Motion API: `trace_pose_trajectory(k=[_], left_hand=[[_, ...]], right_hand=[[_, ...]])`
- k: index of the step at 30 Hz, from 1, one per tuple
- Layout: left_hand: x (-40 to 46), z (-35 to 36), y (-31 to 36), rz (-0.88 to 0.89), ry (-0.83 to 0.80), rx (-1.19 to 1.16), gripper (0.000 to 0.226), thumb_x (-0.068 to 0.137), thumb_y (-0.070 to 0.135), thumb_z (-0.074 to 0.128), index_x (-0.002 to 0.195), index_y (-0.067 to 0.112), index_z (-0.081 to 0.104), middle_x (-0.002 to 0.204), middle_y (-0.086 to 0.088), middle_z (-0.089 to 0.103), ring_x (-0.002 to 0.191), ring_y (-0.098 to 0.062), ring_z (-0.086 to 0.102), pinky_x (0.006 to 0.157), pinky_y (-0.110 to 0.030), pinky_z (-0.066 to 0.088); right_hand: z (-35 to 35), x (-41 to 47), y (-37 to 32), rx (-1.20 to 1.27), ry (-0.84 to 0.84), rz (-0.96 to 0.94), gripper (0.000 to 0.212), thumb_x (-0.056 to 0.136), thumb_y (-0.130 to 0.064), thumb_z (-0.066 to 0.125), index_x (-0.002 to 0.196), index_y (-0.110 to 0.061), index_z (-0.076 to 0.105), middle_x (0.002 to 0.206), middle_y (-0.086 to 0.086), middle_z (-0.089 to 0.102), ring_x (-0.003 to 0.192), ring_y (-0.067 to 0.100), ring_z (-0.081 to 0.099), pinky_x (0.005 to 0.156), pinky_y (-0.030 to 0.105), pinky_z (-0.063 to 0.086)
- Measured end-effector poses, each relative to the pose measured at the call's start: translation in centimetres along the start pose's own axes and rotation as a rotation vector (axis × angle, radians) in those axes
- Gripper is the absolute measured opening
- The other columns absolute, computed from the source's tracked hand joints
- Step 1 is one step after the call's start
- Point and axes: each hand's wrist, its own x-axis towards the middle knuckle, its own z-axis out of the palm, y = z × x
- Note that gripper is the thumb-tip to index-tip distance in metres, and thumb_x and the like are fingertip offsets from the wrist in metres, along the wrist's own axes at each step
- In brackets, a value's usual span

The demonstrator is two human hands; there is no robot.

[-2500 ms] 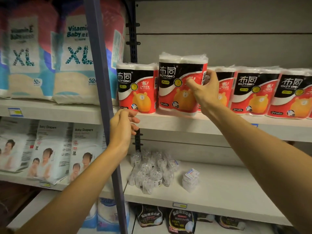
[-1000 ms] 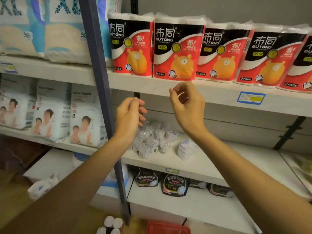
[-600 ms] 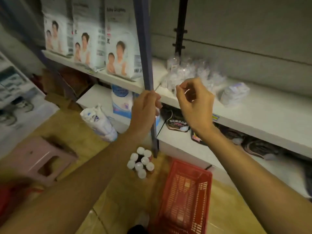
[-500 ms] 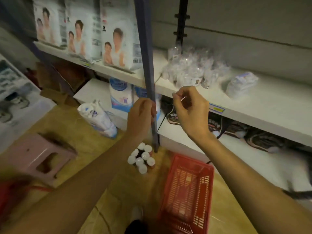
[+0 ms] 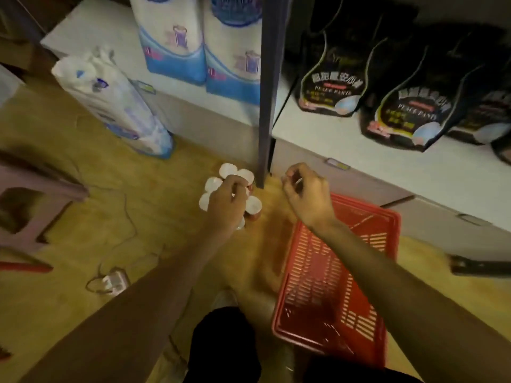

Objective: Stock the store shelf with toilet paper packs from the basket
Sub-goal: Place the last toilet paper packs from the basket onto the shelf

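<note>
**Status: basket shows no packs — no toilet paper in view**

I am looking down at the floor in front of the lowest shelf (image 5: pixel 414 172). The red basket (image 5: pixel 336 331) stands on the floor beneath my right forearm. Its slotted plastic bottom shows bare wherever I can see it; the near end is partly hidden by my arm and knee. I judge the stocking step finished or nearly so, pending a check of the hidden end. No toilet paper pack shows anywhere here, and the upper shelf that takes them is out of view.

Hand state:
- Left hand (image 5: pixel 226 205) — fingers loosely curled, hovering over a cluster of white-capped bottles (image 5: pixel 253 205) on the floor. I cannot tell whether it touches them; it appears to hold nothing.
- Right hand (image 5: pixel 305 193) — fingers loosely curled above the far rim of the basket, nothing held.

Materials noted:
- Basket: rigid moulded plastic, rectangular, lattice walls.
- Black pouches (image 5: pixel 330 87): glossy, soft, lying flat on the shelf.
- Blue-and-white packs (image 5: pixel 232 51): crinkled film, upright, left of the dark upright post (image 5: pixel 266 87).
- White wrapped pack (image 5: pixel 110 100): soft, leaning against the shelf base.
- Floor: smooth, yellowish.
</note>
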Motion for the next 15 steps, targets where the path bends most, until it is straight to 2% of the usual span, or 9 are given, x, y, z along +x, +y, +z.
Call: trace_pose_trajectory(k=[1,3,4,6,11,13,15], left_hand=[[0.9,1.3,-2.7,-0.008,-0.021,0.032,0.024,0.103,0.018,0.044,0.113,0.008,0.063,0.102,-0.005,0.065,0.090,-0.017,0.058,0.073,-0.003,0.043],[2.8,3.7,-7.8,-0.019,-0.049,0.099,0.022,0.101,0.016,0.046,0.114,0.007,0.061,0.107,-0.012,0.068,0.098,-0.026,0.062,0.084,-0.024,0.050],[3.6,4.8,-10.2,-0.020,-0.052,0.141,0.022,0.100,0.014,0.048,0.116,0.006,0.060,0.110,-0.014,0.067,0.101,-0.028,0.062,0.081,-0.026,0.047],[5.2,6.9,-14.7,-0.030,-0.041,0.225,0.024,0.096,0.013,0.054,0.118,0.005,0.058,0.110,-0.014,0.067,0.103,-0.028,0.062,0.076,-0.021,0.040],[8.7,11.3,-22.8,-0.128,-0.014,0.372,0.047,0.090,0.030,0.062,0.130,0.010,0.048,0.117,-0.018,0.062,0.102,-0.033,0.062,0.082,-0.039,0.049],[10.0,12.8,-25.0,-0.176,-0.015,0.407,0.057,0.090,0.039,0.062,0.135,0.011,0.041,0.128,-0.020,0.055,0.109,-0.037,0.058,0.085,-0.041,0.047],[11.1,14.4,-26.6,-0.234,0.010,0.426,0.077,0.086,0.053,0.063,0.143,0.011,0.032,0.138,-0.021,0.047,0.117,-0.040,0.054,0.091,-0.044,0.046]], right_hand=[[2.4,-0.1,2.4,-0.021,-0.029,0.017,0.005,0.091,-0.014,0.063,0.094,-0.012,0.060,0.081,-0.005,0.062,0.068,0.019,0.061,0.065,0.035,0.052],[7.1,-0.1,6.8,-0.072,-0.105,0.068,0.014,0.091,-0.019,0.063,0.103,-0.013,0.058,0.087,0.002,0.065,0.076,0.028,0.064,0.070,0.042,0.055],[9.2,-0.1,8.7,-0.095,-0.148,0.103,0.020,0.092,-0.021,0.063,0.109,-0.014,0.057,0.093,0.005,0.066,0.080,0.031,0.065,0.073,0.045,0.055],[13.1,-0.2,12.2,-0.124,-0.209,0.156,0.028,0.092,-0.023,0.063,0.117,-0.016,0.054,0.105,0.008,0.066,0.088,0.032,0.065,0.077,0.046,0.055],[20.8,0.7,18.3,-0.198,-0.308,0.210,0.049,0.094,-0.026,0.063,0.138,-0.018,0.043,0.135,0.010,0.054,0.116,0.032,0.057,0.092,0.042,0.051],[23.4,1.5,19.9,-0.240,-0.352,0.206,0.059,0.093,-0.027,0.064,0.144,-0.018,0.035,0.142,0.011,0.046,0.127,0.033,0.048,0.098,0.043,0.046],[25.6,2.3,21.2,-0.268,-0.378,0.209,0.069,0.090,-0.029,0.069,0.146,-0.018,0.030,0.144,0.011,0.042,0.131,0.034,0.043,0.103,0.045,0.042]])
